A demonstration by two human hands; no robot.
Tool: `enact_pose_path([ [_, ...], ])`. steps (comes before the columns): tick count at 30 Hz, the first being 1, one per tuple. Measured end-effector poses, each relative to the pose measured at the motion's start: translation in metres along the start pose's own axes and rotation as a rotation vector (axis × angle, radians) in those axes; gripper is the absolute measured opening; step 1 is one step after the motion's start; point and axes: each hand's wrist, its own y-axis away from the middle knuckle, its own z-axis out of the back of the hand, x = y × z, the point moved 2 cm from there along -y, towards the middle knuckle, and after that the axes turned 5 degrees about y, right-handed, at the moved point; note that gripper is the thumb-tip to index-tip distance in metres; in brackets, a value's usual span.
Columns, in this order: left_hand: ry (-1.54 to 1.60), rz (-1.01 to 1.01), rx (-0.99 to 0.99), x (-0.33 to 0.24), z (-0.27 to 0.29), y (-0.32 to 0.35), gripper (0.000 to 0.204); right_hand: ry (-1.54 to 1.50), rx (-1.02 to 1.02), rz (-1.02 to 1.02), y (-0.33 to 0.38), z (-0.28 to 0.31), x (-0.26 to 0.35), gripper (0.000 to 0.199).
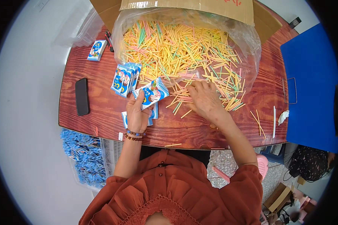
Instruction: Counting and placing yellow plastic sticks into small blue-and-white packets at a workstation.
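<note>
My left hand (137, 114) grips a small blue and white packet (153, 93) between thumb and fingers, tilted over the table. Beneath that hand lie more such packets (154, 112), partly hidden. A row of overlapping packets (124, 79) rests just beyond it. To the right, my right hand (205, 100) has its fingers bent down over thin coloured sticks (180, 98) at the near edge of the heap; its fingertips are partly hidden among them. The large heap of yellow, pink and green sticks (176, 45) spills out of a clear plastic bag (253, 48) in a cardboard box (187, 4).
On the reddish wooden table (101, 127) are a black phone (82, 96), a white-blue pack (97, 50) and a cutter (109, 41). Loose sticks (258, 123) and crumpled tissue (283, 117) lie right, beside a blue panel (311, 90). A bin of blue packets (86, 159) stands below left.
</note>
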Motion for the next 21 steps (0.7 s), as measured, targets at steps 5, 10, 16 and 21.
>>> enact_pose_path([
  [5,0.013,0.004,-0.007,-0.003,-0.001,0.002,0.021,0.026,-0.018,0.129,-0.008,-0.013,0.013,0.058],
  [10,0.027,0.001,-0.013,-0.003,0.001,0.004,0.020,0.026,0.039,0.143,-0.023,-0.028,0.010,0.054],
  [16,0.042,0.010,0.006,0.000,0.002,0.002,0.018,0.107,0.032,0.032,-0.024,-0.044,0.011,0.026],
  [21,0.049,0.018,0.000,0.001,-0.002,0.005,0.016,-0.013,-0.155,0.057,-0.019,-0.040,-0.003,0.013],
])
